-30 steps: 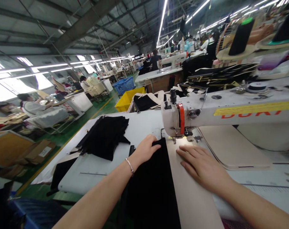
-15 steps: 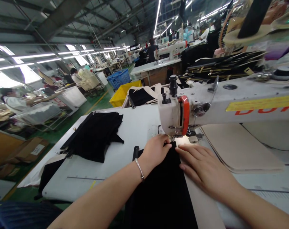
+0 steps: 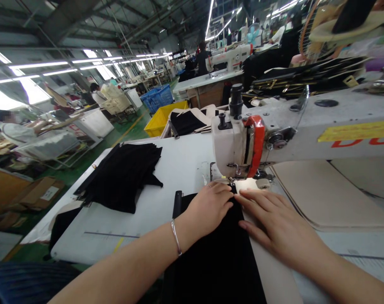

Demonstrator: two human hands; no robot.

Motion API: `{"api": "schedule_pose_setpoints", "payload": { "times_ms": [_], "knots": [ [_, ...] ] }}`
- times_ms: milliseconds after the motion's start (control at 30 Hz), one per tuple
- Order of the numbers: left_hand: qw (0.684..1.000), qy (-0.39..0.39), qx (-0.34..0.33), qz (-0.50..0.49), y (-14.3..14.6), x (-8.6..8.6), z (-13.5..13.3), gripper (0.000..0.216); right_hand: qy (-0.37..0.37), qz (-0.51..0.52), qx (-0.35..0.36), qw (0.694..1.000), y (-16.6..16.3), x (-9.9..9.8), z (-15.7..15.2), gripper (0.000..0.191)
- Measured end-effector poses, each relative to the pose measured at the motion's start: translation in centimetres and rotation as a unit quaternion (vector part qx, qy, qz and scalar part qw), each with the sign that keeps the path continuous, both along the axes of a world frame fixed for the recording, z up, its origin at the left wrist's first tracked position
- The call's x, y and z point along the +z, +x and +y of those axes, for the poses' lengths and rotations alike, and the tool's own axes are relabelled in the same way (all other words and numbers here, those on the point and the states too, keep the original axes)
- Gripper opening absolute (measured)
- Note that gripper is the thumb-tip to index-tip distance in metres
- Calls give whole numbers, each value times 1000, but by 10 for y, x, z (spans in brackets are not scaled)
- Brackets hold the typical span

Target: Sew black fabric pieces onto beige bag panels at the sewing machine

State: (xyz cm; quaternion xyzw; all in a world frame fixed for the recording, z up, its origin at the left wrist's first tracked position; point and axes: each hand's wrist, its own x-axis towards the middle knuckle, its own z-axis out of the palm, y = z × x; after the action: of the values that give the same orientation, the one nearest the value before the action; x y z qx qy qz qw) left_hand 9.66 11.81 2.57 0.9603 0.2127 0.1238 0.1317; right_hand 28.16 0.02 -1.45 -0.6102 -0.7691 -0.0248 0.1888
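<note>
On the left part of the white worktable [image 3: 185, 162], a pile of black pieces [image 3: 125, 177] is lying well apart from the hands. To its right, a dark strip [image 3: 177, 203] is lying along the left edge of the black panel [image 3: 217, 261]. The left hand [image 3: 207, 209], with a bracelet [image 3: 176, 237] circling its wrist, is resting palm down on the upper part of this panel; its bent fingers are pointing toward the presser foot [image 3: 233, 183]. Whether the thumb and fingers are pinching the cloth or only pressing it, one cannot tell. The panel is passing beneath this hand, its top end sitting just before the foot and its body extending toward the wearer. Along its right edge, a beige panel [image 3: 274, 278] is showing. The right hand [image 3: 271, 219] is lying flattened over that panel, thumb spread from the fingers, clamping nothing, its fingertips reaching the black edge. Farther right, beige sheets [image 3: 328, 194] are lying beneath the arm of the sewing machine [image 3: 293, 131].
</note>
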Motion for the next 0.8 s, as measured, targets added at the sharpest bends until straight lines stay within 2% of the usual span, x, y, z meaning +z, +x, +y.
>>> {"api": "schedule_pose_setpoints", "payload": {
  "times_ms": [67,433,567,633,733,800],
  "knots": [
    [999,-4,-32,4,-6,-1,-3,23,2,1,-1,1000,0,0,0,54],
    [999,14,-28,-6,-6,-10,2,27,3,0,-14,1000,-2,-1,1,56],
    [1000,15,-21,12,-10,-5,-1,29,-1,-5,-14,1000,-4,1,-4,54],
    [998,-4,-40,41,-21,5,-14,32,7,-4,-8,1000,-7,2,-19,50],
    [986,-57,-137,77,-49,21,-53,50,42,5,18,999,-17,1,-58,44],
    [977,-62,-185,92,-67,27,-83,53,66,5,43,997,-25,1,-86,45]
  ]
}}
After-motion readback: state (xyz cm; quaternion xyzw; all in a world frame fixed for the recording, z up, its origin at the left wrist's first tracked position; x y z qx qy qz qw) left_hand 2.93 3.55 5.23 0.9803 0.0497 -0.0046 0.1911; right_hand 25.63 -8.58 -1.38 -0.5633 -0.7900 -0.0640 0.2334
